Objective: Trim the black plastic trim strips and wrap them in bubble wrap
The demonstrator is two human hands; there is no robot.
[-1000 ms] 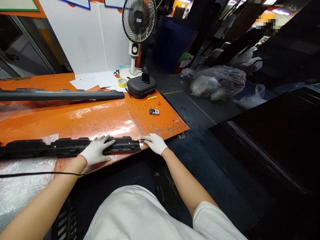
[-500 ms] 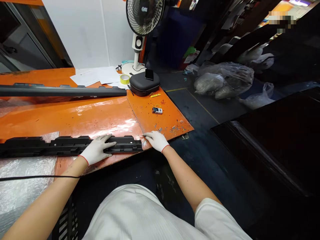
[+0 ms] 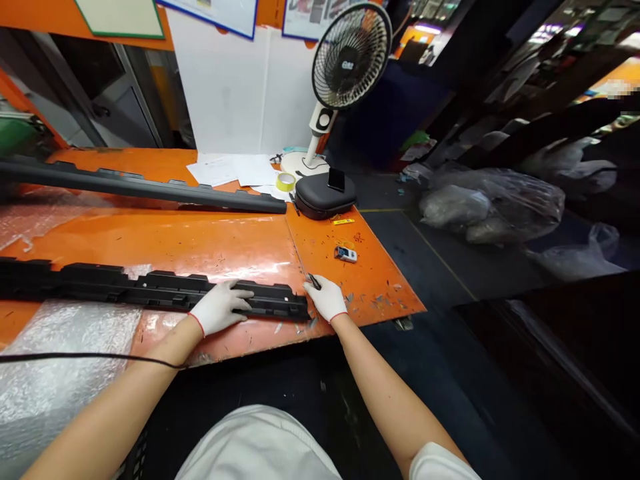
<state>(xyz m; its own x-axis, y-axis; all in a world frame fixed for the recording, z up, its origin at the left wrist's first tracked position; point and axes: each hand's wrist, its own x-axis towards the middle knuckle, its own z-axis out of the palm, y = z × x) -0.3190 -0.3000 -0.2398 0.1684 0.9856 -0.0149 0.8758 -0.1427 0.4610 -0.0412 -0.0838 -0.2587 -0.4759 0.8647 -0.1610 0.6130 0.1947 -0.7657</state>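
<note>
A long black plastic trim strip (image 3: 170,290) with a notched, ribbed edge lies along the front of the orange table. My left hand (image 3: 223,307), in a white glove, rests on the strip with its fingers spread and pressing on it. Just past the strip's right end is my right hand (image 3: 326,298), also gloved. Its fingers are closed around a small black pen-like tool (image 3: 315,281), whose tip points up and left. The glove covers the rest of that tool, so its exact kind is hidden.
A second dark strip (image 3: 150,188) lies farther back. Beyond are a black case (image 3: 320,203) with a phone (image 3: 336,179), yellow tape (image 3: 285,181) and a fan (image 3: 350,60). A small device (image 3: 345,254) and scraps lie right. Bubble wrap (image 3: 80,347) hangs over the front edge.
The camera view has turned, so the table appears shifted right and lower. The black tool in my right hand now shows more clearly. My left hand stays on the strip.
</note>
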